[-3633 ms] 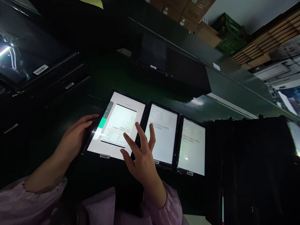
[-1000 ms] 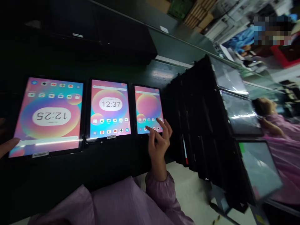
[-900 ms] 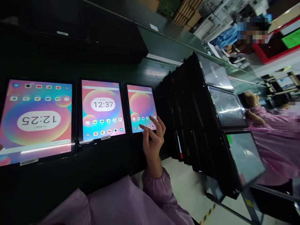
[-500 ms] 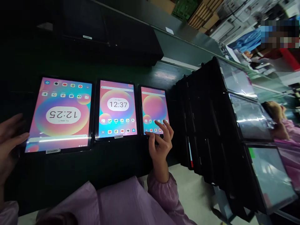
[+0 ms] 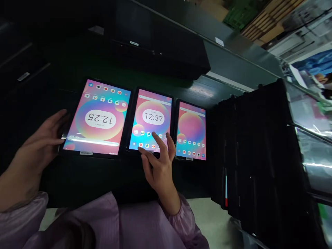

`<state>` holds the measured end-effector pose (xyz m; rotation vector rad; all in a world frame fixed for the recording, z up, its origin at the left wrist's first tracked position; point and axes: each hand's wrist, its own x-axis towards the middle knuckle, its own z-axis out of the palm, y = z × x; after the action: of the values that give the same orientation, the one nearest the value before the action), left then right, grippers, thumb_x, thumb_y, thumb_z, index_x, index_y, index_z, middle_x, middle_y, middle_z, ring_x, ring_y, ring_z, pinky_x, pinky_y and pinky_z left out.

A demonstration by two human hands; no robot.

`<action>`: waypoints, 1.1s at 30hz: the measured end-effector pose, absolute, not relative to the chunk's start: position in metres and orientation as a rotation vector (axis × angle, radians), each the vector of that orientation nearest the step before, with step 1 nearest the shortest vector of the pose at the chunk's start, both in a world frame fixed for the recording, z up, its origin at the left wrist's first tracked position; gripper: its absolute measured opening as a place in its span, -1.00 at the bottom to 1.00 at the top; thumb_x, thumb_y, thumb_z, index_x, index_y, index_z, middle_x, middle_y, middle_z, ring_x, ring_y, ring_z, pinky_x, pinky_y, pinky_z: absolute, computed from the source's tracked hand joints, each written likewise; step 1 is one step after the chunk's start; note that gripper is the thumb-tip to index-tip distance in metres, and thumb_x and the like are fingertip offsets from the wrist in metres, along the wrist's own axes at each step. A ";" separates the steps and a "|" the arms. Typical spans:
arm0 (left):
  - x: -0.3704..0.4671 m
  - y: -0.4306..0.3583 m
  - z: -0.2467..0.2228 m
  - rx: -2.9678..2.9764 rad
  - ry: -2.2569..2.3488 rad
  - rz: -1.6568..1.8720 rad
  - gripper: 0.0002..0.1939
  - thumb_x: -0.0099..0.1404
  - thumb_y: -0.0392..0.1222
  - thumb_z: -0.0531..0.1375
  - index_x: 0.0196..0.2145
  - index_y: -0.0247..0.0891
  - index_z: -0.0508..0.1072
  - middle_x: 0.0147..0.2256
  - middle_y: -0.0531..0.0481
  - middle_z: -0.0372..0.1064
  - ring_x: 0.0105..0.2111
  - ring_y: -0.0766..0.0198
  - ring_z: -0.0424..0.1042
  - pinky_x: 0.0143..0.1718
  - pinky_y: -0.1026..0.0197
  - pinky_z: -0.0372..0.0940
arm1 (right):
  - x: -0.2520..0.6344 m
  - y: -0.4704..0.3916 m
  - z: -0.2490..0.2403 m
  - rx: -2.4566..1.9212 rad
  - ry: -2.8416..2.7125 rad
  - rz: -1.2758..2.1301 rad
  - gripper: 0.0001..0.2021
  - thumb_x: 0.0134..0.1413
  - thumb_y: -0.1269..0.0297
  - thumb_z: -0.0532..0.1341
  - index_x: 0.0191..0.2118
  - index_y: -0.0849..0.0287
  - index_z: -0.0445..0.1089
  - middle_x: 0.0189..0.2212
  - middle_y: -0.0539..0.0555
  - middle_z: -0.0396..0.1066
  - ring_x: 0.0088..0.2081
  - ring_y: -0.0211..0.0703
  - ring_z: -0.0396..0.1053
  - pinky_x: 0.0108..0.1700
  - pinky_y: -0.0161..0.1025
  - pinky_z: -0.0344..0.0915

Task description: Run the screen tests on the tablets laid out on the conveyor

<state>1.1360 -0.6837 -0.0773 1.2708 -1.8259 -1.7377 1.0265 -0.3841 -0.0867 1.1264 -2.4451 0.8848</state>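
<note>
Three lit tablets lie in a row on the dark table (image 5: 103, 180). The left tablet (image 5: 100, 103) shows an upside-down 12:25. On the middle tablet (image 5: 153, 107) the clock reads 12:37 upright. The right tablet (image 5: 192, 126) shows a home screen with icons. My right hand (image 5: 159, 162) is over the lower part of the middle tablet, fingers spread, one fingertip at its lower left corner; whether it touches the glass I cannot tell. My left hand (image 5: 43, 143) is beside the left tablet, its fingers apart and a fingertip at that tablet's lower left edge.
Black trays (image 5: 254, 145) stand stacked at the right, with more screens (image 5: 319, 162) beyond them. A dark box-like block (image 5: 178, 52) lies behind the tablets. Another dark device with a label (image 5: 24, 76) is at the far left.
My right hand has moved left from the right tablet to the middle one. The view has shifted, so the tablets appear farther right. More of my left hand shows, still beside the left tablet.
</note>
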 end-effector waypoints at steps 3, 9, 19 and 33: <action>1.138 -0.681 -0.073 1.237 -1.756 -1.863 -0.08 -0.32 -0.29 0.41 0.11 0.05 0.53 0.31 0.17 0.30 0.44 -0.11 0.06 0.44 -0.15 0.10 | 1.032 -0.403 -0.086 1.209 -2.492 0.878 -0.76 0.35 0.35 0.22 0.00 0.06 0.61 0.34 0.18 0.26 0.53 0.26 -0.22 0.40 0.32 0.19; 1.148 -0.687 -0.079 1.081 -1.852 -1.940 -0.03 -0.15 -0.30 0.36 0.29 -0.07 0.39 0.39 0.01 0.19 0.46 -0.06 0.01 0.47 -0.07 0.04 | 1.030 -0.394 -0.090 1.099 -2.410 0.997 -0.76 0.35 0.41 0.20 -0.06 0.07 0.62 0.26 0.16 0.36 0.48 0.28 -0.03 0.36 0.39 0.20; 1.129 -0.703 -0.081 1.065 -2.095 -1.754 -0.23 0.27 -0.03 0.31 0.37 -0.25 0.26 0.39 -0.09 0.19 0.42 -0.04 0.09 0.45 -0.07 0.07 | 1.025 -0.389 -0.096 0.968 -2.346 1.059 -0.76 0.36 0.42 0.18 -0.11 0.06 0.62 0.16 0.13 0.46 0.37 0.25 0.20 0.23 0.33 0.32; 0.944 -0.691 -0.049 0.725 -3.083 -0.727 0.09 0.17 0.17 0.32 0.50 -0.27 0.00 0.47 -0.38 -0.26 0.49 -0.33 -0.41 0.40 -0.42 -0.58 | 1.019 -0.384 -0.096 0.878 -2.200 1.142 -0.74 0.36 0.46 0.16 -0.15 0.10 0.62 0.03 0.15 0.52 0.26 0.16 0.33 0.16 0.19 0.40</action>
<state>0.9443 -0.6910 -0.0487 0.7246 -3.0833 -0.7271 1.0192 -0.3837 -0.0959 0.8781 -2.1999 1.1416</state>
